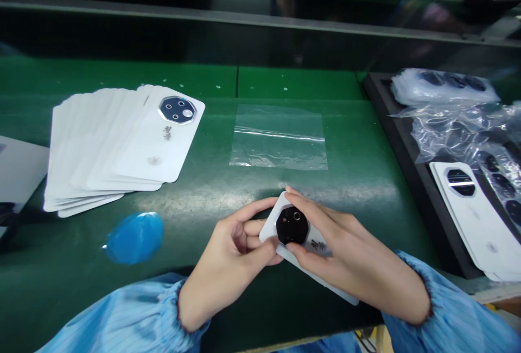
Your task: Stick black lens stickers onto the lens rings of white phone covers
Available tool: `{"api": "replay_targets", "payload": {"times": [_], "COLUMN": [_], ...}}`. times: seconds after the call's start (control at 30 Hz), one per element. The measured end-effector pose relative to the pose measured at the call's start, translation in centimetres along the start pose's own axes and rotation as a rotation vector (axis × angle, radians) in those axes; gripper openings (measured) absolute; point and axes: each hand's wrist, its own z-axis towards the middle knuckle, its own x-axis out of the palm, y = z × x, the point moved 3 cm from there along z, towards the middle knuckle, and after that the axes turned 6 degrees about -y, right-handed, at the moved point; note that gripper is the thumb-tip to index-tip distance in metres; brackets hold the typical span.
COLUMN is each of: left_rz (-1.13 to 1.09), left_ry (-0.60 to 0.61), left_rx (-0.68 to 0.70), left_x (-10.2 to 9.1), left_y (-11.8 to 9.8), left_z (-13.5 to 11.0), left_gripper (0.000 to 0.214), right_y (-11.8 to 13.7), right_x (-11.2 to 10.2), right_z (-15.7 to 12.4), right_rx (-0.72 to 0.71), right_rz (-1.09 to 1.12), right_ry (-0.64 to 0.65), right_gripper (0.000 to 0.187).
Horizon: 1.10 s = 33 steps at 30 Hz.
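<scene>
Upper left, a fanned stack of white rounded phone back panels (122, 141) lies on the green counter (297, 84); below it, a round blue film disc (134, 238); lower centre, the left hand (230, 263) and right hand (350, 250), fingers clenched on a white panel with black hexagonal camera module (303, 260); above, a clear plastic bag (279, 139); right, a black tray (401, 141); risk: slack fingers could drop the panel; fingertip pressure could mark the lens.

Light came from above and ahead, making a pale shine on the green counter (345, 193) and shiny spots on the plastic bags (456, 130). Top of pic was v. dark; edges looked bent. No real blur.
</scene>
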Motion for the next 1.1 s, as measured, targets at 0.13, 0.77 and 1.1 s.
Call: {"api": "replay_targets", "payload": {"times": [0.13, 0.77, 1.1], "left_rz": [-0.007, 0.011, 0.013], "left_ry": [0.036, -0.020, -0.017], "left_rx": [0.037, -0.009, -0.034], "left_x": [-0.2, 0.1, 0.0], "left_y": [0.3, -0.3, -0.3], "left_z": [-0.1, -0.3, -0.4], "left_gripper": [0.050, 0.057, 0.055], "right_y": [0.5, 1.5, 1.4], "right_x": [0.1, 0.6, 0.2], "right_z": [0.1, 0.3, 0.6], "right_rx": [-0.090, -0.426, -0.388], "right_rz": [-0.065, -0.490, -0.392], "right_ry": [-0.101, -0.088, -0.070], "right_gripper": [0.057, 0.054, 0.048]}}
